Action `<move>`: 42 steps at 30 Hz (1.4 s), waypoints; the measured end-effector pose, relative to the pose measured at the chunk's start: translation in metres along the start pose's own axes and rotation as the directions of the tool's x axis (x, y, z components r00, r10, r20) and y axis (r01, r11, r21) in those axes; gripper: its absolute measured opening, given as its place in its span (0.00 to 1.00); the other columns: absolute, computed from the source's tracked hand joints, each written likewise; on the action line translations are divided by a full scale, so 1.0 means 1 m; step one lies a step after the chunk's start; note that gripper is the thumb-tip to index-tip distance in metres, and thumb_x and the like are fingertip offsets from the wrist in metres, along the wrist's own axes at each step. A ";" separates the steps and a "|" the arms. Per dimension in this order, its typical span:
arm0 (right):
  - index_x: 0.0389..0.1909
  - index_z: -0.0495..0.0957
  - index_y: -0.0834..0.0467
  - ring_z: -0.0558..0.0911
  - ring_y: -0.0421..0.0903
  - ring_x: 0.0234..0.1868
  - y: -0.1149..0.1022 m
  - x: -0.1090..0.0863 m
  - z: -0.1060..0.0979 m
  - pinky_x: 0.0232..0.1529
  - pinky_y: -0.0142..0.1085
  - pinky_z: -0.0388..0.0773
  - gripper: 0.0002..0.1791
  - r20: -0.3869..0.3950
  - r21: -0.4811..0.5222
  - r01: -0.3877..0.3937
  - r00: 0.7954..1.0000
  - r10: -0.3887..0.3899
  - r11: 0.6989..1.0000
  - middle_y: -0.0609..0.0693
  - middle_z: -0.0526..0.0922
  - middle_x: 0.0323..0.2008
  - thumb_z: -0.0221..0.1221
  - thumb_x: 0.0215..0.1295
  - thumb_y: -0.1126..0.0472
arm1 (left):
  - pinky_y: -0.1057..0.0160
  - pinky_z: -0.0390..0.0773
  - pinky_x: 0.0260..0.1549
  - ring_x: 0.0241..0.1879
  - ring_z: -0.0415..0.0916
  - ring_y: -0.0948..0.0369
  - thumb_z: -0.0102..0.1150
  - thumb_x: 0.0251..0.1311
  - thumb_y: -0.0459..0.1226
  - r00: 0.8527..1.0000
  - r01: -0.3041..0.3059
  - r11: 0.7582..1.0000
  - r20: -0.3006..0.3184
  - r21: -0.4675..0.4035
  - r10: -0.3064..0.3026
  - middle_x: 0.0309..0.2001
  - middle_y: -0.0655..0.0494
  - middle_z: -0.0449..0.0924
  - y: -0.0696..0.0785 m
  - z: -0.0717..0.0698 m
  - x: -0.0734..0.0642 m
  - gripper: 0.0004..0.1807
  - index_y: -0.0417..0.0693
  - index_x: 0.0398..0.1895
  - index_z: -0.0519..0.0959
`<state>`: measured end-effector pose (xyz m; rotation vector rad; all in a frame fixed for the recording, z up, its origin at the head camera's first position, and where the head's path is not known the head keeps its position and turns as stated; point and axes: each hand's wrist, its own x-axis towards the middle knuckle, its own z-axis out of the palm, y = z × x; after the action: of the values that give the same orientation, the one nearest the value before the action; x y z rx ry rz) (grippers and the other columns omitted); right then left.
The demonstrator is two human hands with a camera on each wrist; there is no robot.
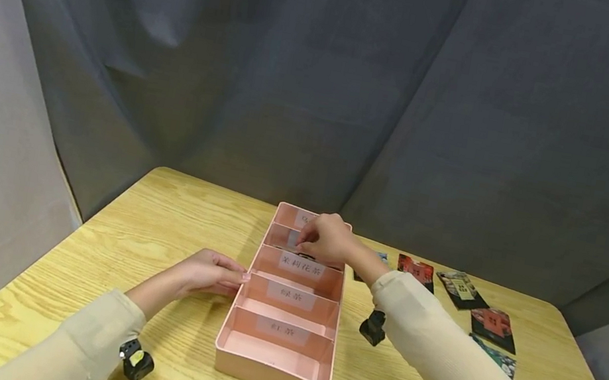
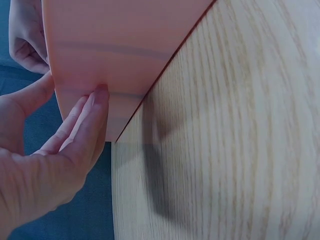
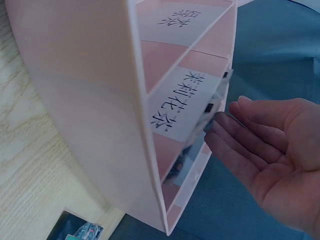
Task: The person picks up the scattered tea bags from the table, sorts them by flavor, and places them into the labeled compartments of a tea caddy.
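Note:
A long pink divided box (image 1: 269, 372) stands on the table, its compartments bearing white labels with Chinese characters. My left hand (image 1: 208, 273) holds the box's left wall, thumb at the rim and nearly straight fingers against the outside (image 2: 75, 135). Over the second compartment from the back is my right hand (image 1: 326, 239). In the right wrist view, a tea packet (image 3: 182, 162) leans in that compartment behind the jasmine tea label. Fingertips of the right hand (image 3: 270, 150) are right at the packet's upper edge, loosely bent, with the thumb apart from it.
Several flat tea packets lie to the right of the box, among them a red one (image 1: 416, 271), a dark one with a pale label (image 1: 463, 289) and another red one (image 1: 493, 326). The right sleeve (image 1: 452, 356) partly covers this side. A dark curtain (image 1: 298, 81) hangs behind the table.

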<state>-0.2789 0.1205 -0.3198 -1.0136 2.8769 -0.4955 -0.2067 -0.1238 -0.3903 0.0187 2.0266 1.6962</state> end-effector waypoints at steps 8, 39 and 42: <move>0.31 0.87 0.57 0.81 0.37 0.29 0.007 -0.021 -0.015 0.34 0.31 0.84 0.04 -0.007 0.038 0.009 1.000 -0.009 0.999 0.49 0.89 0.30 0.66 0.57 0.62 | 0.56 0.83 0.54 0.46 0.84 0.57 0.59 0.63 0.37 1.000 -0.014 1.000 0.007 0.000 0.014 0.51 0.38 0.82 0.001 -0.001 0.000 0.21 0.29 0.53 0.76; 0.36 0.86 0.59 0.86 0.45 0.32 0.068 -0.120 -0.028 0.34 0.34 0.86 0.06 -0.070 0.079 -0.079 0.994 0.084 0.994 0.53 0.88 0.33 0.63 0.61 0.64 | 0.55 0.82 0.55 0.50 0.83 0.53 0.60 0.63 0.38 1.000 -0.012 1.000 -0.008 0.010 0.012 0.51 0.39 0.83 0.002 0.000 -0.003 0.22 0.29 0.54 0.75; 0.37 0.86 0.61 0.86 0.47 0.33 0.072 -0.127 -0.026 0.35 0.35 0.86 0.06 -0.074 0.080 -0.079 0.994 0.085 0.994 0.55 0.88 0.34 0.63 0.60 0.65 | 0.54 0.81 0.56 0.50 0.83 0.53 0.60 0.63 0.39 1.000 -0.012 1.000 -0.010 0.015 0.012 0.51 0.39 0.82 0.003 0.000 -0.003 0.22 0.30 0.54 0.75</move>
<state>-0.2271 0.2589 -0.3247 -0.8798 2.9266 -0.6482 -0.2048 -0.1241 -0.3867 0.0281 2.0504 1.6916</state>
